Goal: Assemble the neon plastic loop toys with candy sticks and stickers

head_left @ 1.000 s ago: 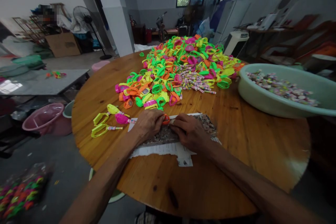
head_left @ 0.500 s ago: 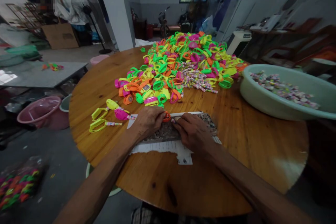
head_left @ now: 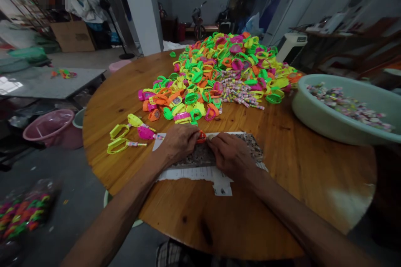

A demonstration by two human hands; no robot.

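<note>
My left hand (head_left: pixel 181 139) is closed on an orange toy watch (head_left: pixel 201 137), whose band loop shows past the fingertips. Just right of it, my right hand (head_left: pixel 232 152) pinches close to the band; a small wrapped candy roll in its fingers is mostly hidden now. Both hands rest over a speckled stone slab (head_left: pixel 200 158) lying on torn white paper (head_left: pixel 188 173). To the left lie two yellow toy watches, one of them (head_left: pixel 118 146) with a candy roll (head_left: pixel 137 144) through its end, beside a magenta watch (head_left: pixel 145 132) and another yellow piece (head_left: pixel 134 120).
Beyond the slab rises a big heap of neon toy watches (head_left: pixel 197 76), with loose candy rolls (head_left: pixel 239 91) at its front. A pale green basin (head_left: pixel 326 127) of candy rolls stands at the right of the round wooden table (head_left: pixel 250 225). Pink tubs (head_left: pixel 50 133) sit on the floor at left.
My view has shifted slightly. My right fingers have closed in nearer the orange band, and the candy roll's end that showed before is now covered.
</note>
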